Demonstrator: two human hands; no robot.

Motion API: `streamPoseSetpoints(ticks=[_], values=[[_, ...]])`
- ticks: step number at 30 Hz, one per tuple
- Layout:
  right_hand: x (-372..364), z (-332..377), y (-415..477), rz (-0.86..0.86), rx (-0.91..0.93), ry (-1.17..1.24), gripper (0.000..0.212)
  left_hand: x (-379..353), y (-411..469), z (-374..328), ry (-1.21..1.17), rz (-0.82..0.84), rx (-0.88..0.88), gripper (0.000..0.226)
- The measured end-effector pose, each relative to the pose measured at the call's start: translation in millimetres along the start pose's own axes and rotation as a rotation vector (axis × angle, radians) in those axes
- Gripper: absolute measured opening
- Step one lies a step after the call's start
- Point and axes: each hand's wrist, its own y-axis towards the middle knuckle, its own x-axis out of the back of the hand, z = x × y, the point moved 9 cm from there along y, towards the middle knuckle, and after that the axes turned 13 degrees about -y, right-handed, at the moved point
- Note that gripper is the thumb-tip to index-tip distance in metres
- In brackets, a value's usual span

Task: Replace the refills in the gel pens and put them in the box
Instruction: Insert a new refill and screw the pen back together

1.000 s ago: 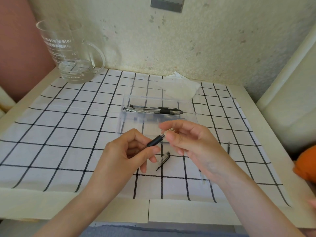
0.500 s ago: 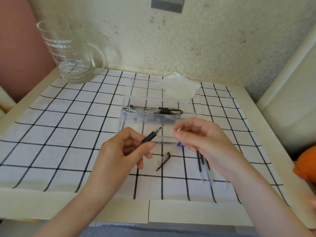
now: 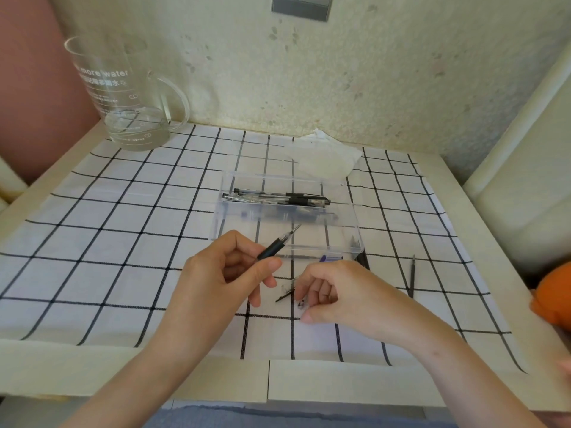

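Black-gripped gel pen [image 3: 275,247] was pinched in the left hand [image 3: 225,273], tip angled up toward the clear box [image 3: 355,239] just behind it, which held several pens [image 3: 278,197]. Right hand [image 3: 340,291] rested with fingers curled over a loose pen part [image 3: 285,295] on the checked cloth [image 3: 123,242]; whether it gripped anything could not be told. One refill [image 3: 412,274] lay apart to the right.

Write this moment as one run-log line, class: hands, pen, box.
left hand: grips pen, tip raised | right hand: curled over pen cap on cloth, grip unclear | box: holds pens
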Motion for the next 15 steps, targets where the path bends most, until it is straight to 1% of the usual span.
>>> streamPoseSetpoints(ticks=[1, 3, 6, 7, 9, 12, 15], values=[[4.4, 0.3, -1.1, -0.018, 0.001, 0.014, 0.018, -0.2, 0.1, -0.1, -0.002, 0.001, 0.001, 0.019], [19.2, 1.9, -3.1, -0.106, 0.008, 0.094, 0.019, -1.0, 0.1, 0.3, -0.005, 0.007, 0.003, 0.02], [40.1, 4.3, -6.6, -0.268, 0.035, 0.372, 0.019, -4.0, -1.0, 1.0, -0.011, 0.029, 0.006, 0.02], [42.1, 5.4, -7.6, -0.294, 0.044, 0.477, 0.021, -5.2, -1.6, 1.3, -0.014, 0.038, 0.007, 0.02], [41.0, 9.8, -7.6, -0.319, 0.067, 0.613, 0.022, -7.6, -2.8, 1.2, -0.021, 0.055, 0.009, 0.021], [38.1, 14.5, -5.6, -0.353, 0.106, 0.756, 0.019, -10.9, -3.8, 0.0, -0.023, 0.072, 0.007, 0.02], [40.2, 13.6, -5.1, -0.408, 0.133, 0.844, 0.012, -11.5, -3.6, -0.8, -0.035, 0.08, 0.01, 0.02]])
